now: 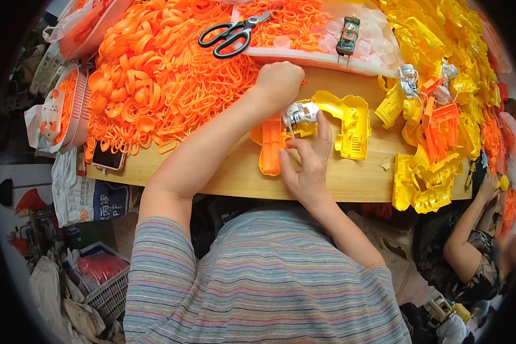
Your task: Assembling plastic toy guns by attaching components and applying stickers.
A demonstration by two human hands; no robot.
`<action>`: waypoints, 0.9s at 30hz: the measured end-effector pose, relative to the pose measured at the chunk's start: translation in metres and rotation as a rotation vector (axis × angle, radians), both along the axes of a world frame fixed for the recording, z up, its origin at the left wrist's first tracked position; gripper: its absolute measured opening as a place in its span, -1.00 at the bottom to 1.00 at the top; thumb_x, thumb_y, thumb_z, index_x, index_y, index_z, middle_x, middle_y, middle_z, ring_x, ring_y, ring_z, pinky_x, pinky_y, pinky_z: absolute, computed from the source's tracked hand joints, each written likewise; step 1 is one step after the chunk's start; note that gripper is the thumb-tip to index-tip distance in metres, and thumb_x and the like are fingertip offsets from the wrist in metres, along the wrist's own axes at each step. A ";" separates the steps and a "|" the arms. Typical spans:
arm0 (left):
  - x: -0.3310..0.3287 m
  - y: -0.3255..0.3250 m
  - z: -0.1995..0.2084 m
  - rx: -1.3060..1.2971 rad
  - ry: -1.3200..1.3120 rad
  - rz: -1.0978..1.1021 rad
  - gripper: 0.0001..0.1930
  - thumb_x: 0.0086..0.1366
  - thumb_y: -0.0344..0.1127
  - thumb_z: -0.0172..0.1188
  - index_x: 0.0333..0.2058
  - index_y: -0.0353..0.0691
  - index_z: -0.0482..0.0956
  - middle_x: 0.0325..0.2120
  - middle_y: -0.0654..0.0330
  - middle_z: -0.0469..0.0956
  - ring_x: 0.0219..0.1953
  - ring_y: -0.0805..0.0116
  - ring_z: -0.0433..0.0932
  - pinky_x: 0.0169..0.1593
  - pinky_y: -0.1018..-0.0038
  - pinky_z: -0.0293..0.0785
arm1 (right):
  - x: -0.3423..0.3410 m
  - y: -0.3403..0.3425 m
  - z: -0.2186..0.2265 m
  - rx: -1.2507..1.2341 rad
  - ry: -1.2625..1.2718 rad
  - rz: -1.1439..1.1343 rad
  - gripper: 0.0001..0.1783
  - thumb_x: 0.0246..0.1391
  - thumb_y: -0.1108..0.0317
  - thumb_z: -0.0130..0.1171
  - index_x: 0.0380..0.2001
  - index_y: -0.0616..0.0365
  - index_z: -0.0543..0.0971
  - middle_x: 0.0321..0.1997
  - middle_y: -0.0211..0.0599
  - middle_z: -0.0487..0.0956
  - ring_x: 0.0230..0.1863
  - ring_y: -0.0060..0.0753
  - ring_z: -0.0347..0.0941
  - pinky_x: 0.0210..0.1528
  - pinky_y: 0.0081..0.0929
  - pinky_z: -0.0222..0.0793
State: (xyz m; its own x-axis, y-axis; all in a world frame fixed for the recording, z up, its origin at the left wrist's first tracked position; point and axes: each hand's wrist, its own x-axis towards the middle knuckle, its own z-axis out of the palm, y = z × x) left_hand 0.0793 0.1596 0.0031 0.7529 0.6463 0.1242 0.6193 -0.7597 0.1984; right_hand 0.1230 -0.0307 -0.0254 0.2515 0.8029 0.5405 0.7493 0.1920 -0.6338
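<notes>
At the near side of a wooden desk (350, 179), somebody in a striped shirt (292, 275) is working bare-handed around a little white-and-grey mechanism (301, 113). That bit is sitting between an orange shell piece (269, 152) on its left and a hollow yellow shell (355, 123) on its right. The left hand (280, 83) is curling into a fist shape just beyond it, back of the hand facing up. The right hand (308, 166) is coming in from the near side, index finger resting against the mechanism and thumb sitting by the orange piece. As for the grip, both hands are hiding their fingertips pretty well, so I honestly can't tell if either one is closing on anything.

Rest of the desk is overflowing, lol. A huge heap of orange loops and rings (195, 80) is covering the left side, with black-handled scissors (242, 33) lying at its far right edge. Next to those, a white tray (304, 55) is holding more orange rings plus clear discs (387, 49), and a small green-and-black gadget (348, 35) is lying on top. Yellow shells (427, 183) are crowding the right front edge, and a phone (108, 156) is resting at the left.
</notes>
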 end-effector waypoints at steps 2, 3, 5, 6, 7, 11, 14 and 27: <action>-0.003 0.000 0.006 0.026 0.011 -0.060 -0.86 0.04 -0.40 0.10 -0.48 -0.26 0.64 -0.50 -0.03 0.62 -0.37 0.01 0.64 -0.28 0.17 0.57 | 0.004 -0.003 0.000 -0.012 -0.022 0.017 -0.78 -0.16 0.45 0.33 -0.38 0.15 0.54 0.38 0.25 0.02 0.37 0.28 -0.01 0.34 -0.04 -0.06; -0.008 -0.003 0.008 0.014 0.013 -0.055 -0.86 0.03 -0.38 0.13 -0.49 -0.26 0.64 -0.52 -0.04 0.61 -0.39 -0.01 0.64 -0.29 0.15 0.56 | 0.006 -0.004 -0.001 -0.007 -0.018 0.029 -0.75 -0.17 0.42 0.35 -0.35 0.13 0.55 0.38 0.23 0.02 0.37 0.26 -0.01 0.34 -0.04 -0.06; -0.019 -0.011 0.021 -0.027 -0.018 -0.055 -0.86 0.03 -0.35 0.15 -0.49 -0.26 0.64 -0.51 -0.04 0.61 -0.39 0.00 0.63 -0.29 0.15 0.55 | 0.008 -0.003 -0.002 0.007 -0.027 0.022 -0.76 -0.17 0.40 0.36 -0.38 0.14 0.54 0.39 0.23 0.01 0.37 0.28 -0.04 0.33 0.00 -0.07; -0.027 -0.014 0.024 -0.064 -0.050 -0.056 -0.86 0.03 -0.33 0.17 -0.49 -0.25 0.64 -0.51 -0.03 0.61 -0.38 0.00 0.63 -0.29 0.15 0.55 | 0.009 -0.001 -0.002 0.025 -0.038 0.013 -0.76 -0.18 0.37 0.36 -0.41 0.15 0.53 0.39 0.23 0.00 0.37 0.30 -0.07 0.32 0.05 -0.08; -0.036 -0.017 0.025 -0.064 -0.050 -0.051 -0.86 0.03 -0.33 0.17 -0.49 -0.25 0.64 -0.51 -0.03 0.61 -0.38 0.00 0.63 -0.29 0.15 0.55 | 0.009 0.001 -0.002 0.028 -0.033 0.012 -0.74 -0.18 0.35 0.38 -0.41 0.15 0.53 0.39 0.22 0.00 0.37 0.29 -0.07 0.32 0.05 -0.09; -0.063 -0.026 0.043 -0.131 -0.272 -0.085 -0.82 0.07 -0.29 0.22 -0.42 -0.29 0.62 -0.53 0.02 0.58 -0.44 0.08 0.60 -0.33 0.26 0.51 | 0.006 0.006 0.001 -0.003 -0.023 -0.006 -0.73 -0.19 0.33 0.39 -0.42 0.13 0.53 0.39 0.21 0.00 0.37 0.29 -0.06 0.33 0.05 -0.11; -0.064 -0.023 0.055 -0.118 -0.341 -0.097 -0.82 0.09 -0.29 0.22 -0.42 -0.29 0.62 -0.55 0.04 0.57 -0.46 0.16 0.60 -0.35 0.32 0.50 | -0.001 0.008 0.005 0.001 -0.090 -0.054 -0.72 -0.23 0.34 0.43 -0.44 0.10 0.53 0.39 0.22 0.02 0.36 0.25 -0.03 0.31 0.02 -0.07; -0.081 0.069 0.082 0.337 -0.285 0.117 -0.68 0.10 -0.20 0.25 -0.19 -0.24 0.56 -0.25 -0.01 0.59 -0.22 0.06 0.59 -0.18 0.22 0.47 | -0.002 0.034 0.007 0.109 -0.124 -0.118 -0.40 -0.25 0.24 0.48 -0.16 0.17 0.40 0.27 0.23 0.16 0.27 0.19 0.12 0.26 -0.08 0.07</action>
